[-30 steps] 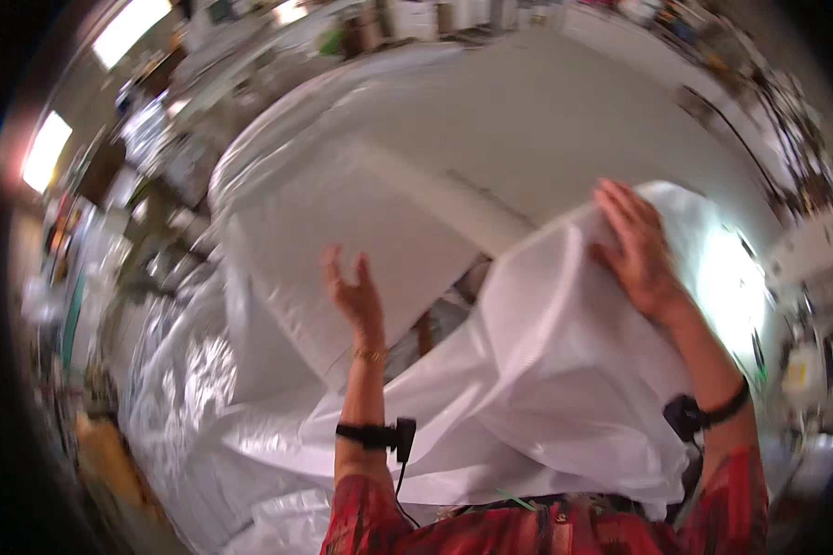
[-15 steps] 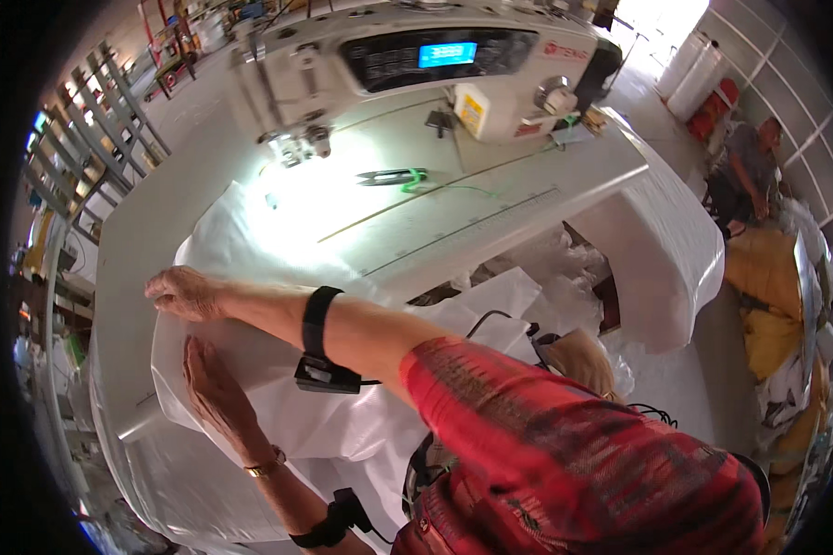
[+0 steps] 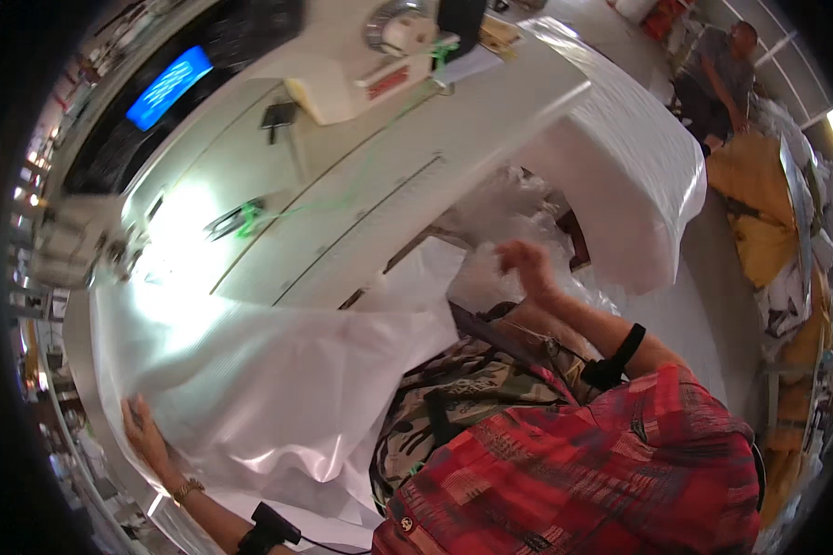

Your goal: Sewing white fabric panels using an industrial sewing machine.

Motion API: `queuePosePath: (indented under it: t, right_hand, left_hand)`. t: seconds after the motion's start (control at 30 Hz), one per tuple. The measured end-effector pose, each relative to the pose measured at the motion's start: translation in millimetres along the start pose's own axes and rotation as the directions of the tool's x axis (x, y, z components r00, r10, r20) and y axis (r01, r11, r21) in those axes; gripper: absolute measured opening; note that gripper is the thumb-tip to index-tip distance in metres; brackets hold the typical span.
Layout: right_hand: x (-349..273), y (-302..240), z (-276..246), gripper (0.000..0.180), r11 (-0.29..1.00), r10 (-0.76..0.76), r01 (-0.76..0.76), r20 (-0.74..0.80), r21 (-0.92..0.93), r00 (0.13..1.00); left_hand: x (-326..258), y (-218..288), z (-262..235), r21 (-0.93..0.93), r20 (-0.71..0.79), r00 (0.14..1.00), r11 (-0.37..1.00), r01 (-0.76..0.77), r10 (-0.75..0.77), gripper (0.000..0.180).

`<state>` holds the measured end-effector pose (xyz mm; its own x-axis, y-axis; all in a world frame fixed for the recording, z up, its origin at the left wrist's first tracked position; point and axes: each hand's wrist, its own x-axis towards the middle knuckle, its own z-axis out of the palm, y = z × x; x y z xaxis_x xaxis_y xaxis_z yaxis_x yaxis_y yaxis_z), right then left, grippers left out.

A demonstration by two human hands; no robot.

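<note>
A white, semi-translucent plastic-like sheet (image 3: 278, 361) spreads over the machine table and droops toward my lap in folds. My left hand (image 3: 148, 439) lies on its left part, fingers stretched out and resting on the material. My right hand (image 3: 530, 268) is lifted off the sheet beside the table's front edge. Its fingers are loosely bent and apart, slightly blurred, with nothing visible in them. The sewing machine (image 3: 342, 55) stands at the upper left, its lamp lighting the sheet's far edge. Small thread snips (image 3: 234, 220) with green thread lie on the table.
A white sheet-covered piece (image 3: 620, 185) hangs at the table's right end. Crumpled clear plastic (image 3: 500, 203) fills the gap before it. Yellow-brown sacks (image 3: 759, 203) are piled at the right. Another person (image 3: 717, 79) sits at the far right. A black object (image 3: 279, 116) lies near the machine.
My right hand has left the sheet's left side and swung across to the right. My left hand stays on the sheet. The view has turned right, so the machine appears farther left.
</note>
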<state>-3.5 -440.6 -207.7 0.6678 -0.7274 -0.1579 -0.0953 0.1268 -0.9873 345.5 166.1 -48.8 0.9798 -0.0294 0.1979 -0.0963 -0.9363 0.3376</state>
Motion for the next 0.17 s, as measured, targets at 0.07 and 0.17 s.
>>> queuePosePath:
  t: [0.07, 0.17]
  right_hand:
    - [1.4, 32.8, -99.2, 0.036, 0.797, 0.015, -0.068, -0.094, -0.599, 0.995]
    - [-3.7, 88.1, -173.9, 0.029, 0.447, 0.164, -0.068, 0.007, -0.892, 0.986]
  left_hand:
    - [7.2, -13.1, -1.1, 0.069, -0.017, 0.999, 0.997, -0.035, 0.036, 0.066]
    - [14.4, -27.8, -2.6, -0.069, 0.049, 0.998, 0.997, 0.029, -0.026, 0.068]
